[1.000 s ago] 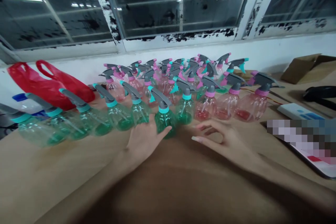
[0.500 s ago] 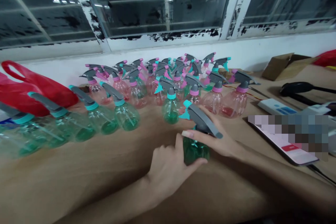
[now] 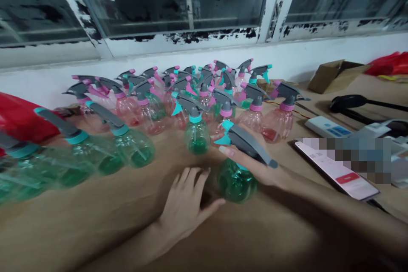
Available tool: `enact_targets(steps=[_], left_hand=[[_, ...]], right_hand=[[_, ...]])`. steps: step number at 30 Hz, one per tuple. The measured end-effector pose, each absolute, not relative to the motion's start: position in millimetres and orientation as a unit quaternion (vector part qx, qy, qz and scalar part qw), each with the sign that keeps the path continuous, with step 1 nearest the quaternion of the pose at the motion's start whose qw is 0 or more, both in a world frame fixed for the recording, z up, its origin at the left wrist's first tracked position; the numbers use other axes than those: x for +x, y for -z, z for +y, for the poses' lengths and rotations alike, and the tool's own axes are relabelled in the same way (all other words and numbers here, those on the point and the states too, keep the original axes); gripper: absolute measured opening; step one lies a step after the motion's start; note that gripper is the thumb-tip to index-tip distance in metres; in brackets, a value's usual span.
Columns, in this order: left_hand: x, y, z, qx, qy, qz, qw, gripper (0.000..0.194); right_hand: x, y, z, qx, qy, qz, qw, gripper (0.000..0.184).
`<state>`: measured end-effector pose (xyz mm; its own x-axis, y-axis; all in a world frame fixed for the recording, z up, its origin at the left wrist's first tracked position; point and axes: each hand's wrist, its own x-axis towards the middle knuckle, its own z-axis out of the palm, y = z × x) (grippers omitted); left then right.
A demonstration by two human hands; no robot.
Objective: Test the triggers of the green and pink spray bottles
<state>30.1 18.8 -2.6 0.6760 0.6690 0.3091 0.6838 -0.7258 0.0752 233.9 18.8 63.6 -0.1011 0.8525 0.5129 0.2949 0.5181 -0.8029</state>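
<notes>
My right hand (image 3: 251,163) is wrapped round the neck of a green spray bottle (image 3: 236,182) with a grey trigger head and teal nozzle (image 3: 245,142), holding it just above the brown table (image 3: 95,216). Beside it on the left, my left hand (image 3: 188,206) rests on the table with fingers spread, its thumb close to the bottle's base but holding nothing. Behind stand several more green spray bottles (image 3: 134,148) in a row and several pink ones (image 3: 280,121) in a cluster.
A red plastic bag (image 3: 22,121) lies at the far left. To the right lie a phone or card with a red mark (image 3: 341,174), a white device (image 3: 328,127), a black tool (image 3: 353,104) and a cardboard box (image 3: 334,74). A window wall runs behind.
My right hand took a green bottle from the row and drew it toward me, lifting it slightly. My left hand let go of the bottle and opened flat on the table.
</notes>
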Motion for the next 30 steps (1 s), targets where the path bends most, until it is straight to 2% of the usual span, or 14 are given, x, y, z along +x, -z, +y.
enact_targets(steps=[3,8,15,20,30], left_hand=[[22,6,28,-0.922,0.153,-0.355,0.019,0.051],[23,5,31,-0.931,0.130,-0.340,-0.004,0.056],[18,6,34,-0.938,0.095,-0.329,-0.048,0.063],[13,7,35,-0.943,0.085,-0.316,-0.055,0.061],[13,6,34,-0.945,0.085,-0.312,-0.052,0.061]], right_hand=[[234,-65,28,-0.395,-0.270,-0.699,0.531,0.020],[235,-64,37,-0.386,-0.271,-0.706,0.528,0.020],[236,-61,39,-0.419,-0.310,-0.697,0.493,0.029],[239,-58,37,-0.439,-0.341,-0.700,0.449,0.034],[239,-58,35,-0.458,-0.333,-0.700,0.435,0.037]])
